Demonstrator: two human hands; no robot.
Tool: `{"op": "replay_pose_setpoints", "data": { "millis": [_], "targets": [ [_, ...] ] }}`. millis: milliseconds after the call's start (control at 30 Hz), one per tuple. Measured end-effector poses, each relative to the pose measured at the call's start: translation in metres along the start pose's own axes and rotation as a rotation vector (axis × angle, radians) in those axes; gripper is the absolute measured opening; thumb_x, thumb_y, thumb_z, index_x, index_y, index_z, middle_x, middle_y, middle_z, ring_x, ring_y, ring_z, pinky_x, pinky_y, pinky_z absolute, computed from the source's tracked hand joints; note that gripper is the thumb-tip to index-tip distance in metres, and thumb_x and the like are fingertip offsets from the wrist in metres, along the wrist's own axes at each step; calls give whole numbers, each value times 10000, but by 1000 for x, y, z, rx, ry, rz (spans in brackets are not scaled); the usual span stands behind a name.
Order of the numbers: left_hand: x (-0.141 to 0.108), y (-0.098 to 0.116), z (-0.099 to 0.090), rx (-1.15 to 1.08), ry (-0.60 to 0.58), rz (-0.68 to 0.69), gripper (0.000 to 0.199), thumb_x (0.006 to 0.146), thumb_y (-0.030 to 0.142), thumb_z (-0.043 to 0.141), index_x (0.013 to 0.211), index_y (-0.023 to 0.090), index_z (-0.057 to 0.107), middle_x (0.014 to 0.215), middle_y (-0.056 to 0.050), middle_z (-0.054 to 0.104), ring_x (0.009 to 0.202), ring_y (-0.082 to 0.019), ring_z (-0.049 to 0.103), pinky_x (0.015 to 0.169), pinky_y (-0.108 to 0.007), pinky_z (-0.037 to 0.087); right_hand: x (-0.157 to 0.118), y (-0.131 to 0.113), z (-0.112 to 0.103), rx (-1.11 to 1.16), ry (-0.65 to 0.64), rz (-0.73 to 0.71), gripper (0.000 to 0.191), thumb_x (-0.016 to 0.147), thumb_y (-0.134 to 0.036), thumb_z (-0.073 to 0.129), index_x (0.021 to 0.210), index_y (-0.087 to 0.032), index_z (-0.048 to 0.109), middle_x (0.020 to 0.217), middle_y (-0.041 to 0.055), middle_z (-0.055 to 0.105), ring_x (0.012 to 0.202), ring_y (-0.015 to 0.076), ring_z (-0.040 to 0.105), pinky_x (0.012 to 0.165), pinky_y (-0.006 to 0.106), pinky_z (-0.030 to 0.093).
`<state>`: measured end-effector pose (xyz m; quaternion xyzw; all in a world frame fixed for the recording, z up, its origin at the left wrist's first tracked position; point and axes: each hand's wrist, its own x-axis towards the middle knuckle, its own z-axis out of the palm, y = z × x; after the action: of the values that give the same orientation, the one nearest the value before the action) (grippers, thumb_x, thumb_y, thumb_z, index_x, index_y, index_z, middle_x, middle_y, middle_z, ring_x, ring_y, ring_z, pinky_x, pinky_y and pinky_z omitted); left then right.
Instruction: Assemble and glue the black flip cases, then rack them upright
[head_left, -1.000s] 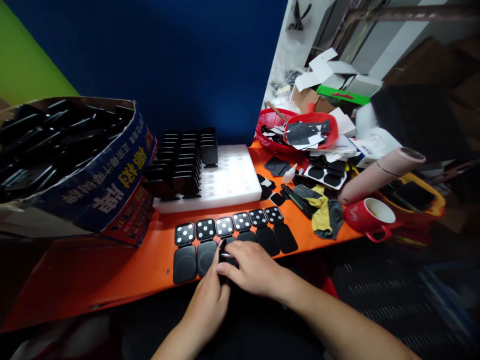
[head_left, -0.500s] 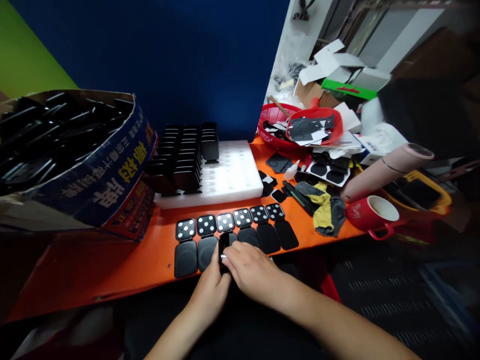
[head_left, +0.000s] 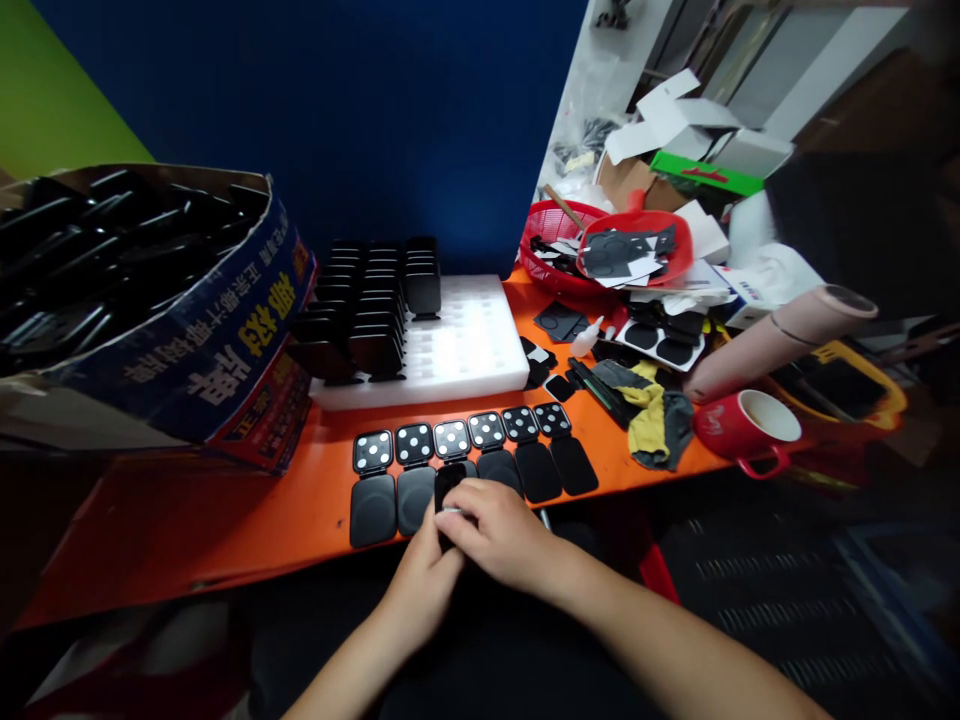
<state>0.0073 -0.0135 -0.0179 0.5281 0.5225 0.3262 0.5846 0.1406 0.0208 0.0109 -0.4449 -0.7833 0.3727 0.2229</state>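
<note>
My left hand [head_left: 426, 570] is closed around a black folding square case [head_left: 448, 480], held upright at the front edge of the table. Over the case's face, my right hand [head_left: 504, 528] has its fingers pinched, with a small silvery bit showing at the fingertips; what it is I cannot make out. Just beyond both hands lies a row of opened black folding cases [head_left: 374, 510]. Their far halves bear white dots [head_left: 373, 452], and their near halves are plain black. My hands partly cover the middle ones.
Behind the row, a white foam tray [head_left: 480, 345] holds upright black cases [head_left: 375, 350]. A cardboard box [head_left: 172, 340] full of black pieces stands left. Rightward are a yellow-grey glove [head_left: 652, 425], a red mug [head_left: 739, 430], a pink tumbler [head_left: 780, 340] and a red basket [head_left: 551, 280].
My right fingers have shifted slightly on the held case, which now leans a little differently. The view has moved slightly; the row and the tray stay as they were.
</note>
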Motion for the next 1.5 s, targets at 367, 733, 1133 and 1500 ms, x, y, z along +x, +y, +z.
{"op": "replay_pose_setpoints", "data": {
  "millis": [367, 733, 1133, 1500],
  "targets": [
    [-10, -2, -5, 385, -74, -2, 739, 818, 102, 411, 1462, 252, 80, 1431, -92, 387, 1283, -241, 403, 1038, -436, 334, -3, -4, -16, -319, -31, 154, 245, 940, -242, 343, 849, -165, 557, 838, 73, 602, 774, 191, 551, 700, 308, 396],
    [-19, -8, 1, 543, -90, 37, 687, 826, 100, 387, 1457, 194, 131, 1413, -121, 413, 1231, -244, 474, 986, -386, 402, -7, -4, -10, -49, 76, 209, 258, 881, -294, 465, 653, -176, 492, 651, -11, 521, 618, 113, 461, 570, 239, 302],
    [-1, 7, -21, -47, 159, -29, 411, 867, 400, 486, 1156, 122, 577, 1073, -107, 676, 987, -254, 631, 875, -377, 488, 0, 6, 1, 971, 8, 441, 381, 845, -536, 465, 779, -163, 510, 564, -66, 367, 461, 64, 269, 453, 214, 211],
    [-35, 3, -30, 906, 55, 477, 592, 778, 109, 450, 1351, 256, 429, 1245, -46, 599, 1049, -222, 615, 862, -316, 522, -21, 2, 7, 1174, -211, 628, 368, 825, -539, 507, 757, -191, 408, 562, -98, 296, 433, 40, 150, 429, 204, 91]
  ]
}}
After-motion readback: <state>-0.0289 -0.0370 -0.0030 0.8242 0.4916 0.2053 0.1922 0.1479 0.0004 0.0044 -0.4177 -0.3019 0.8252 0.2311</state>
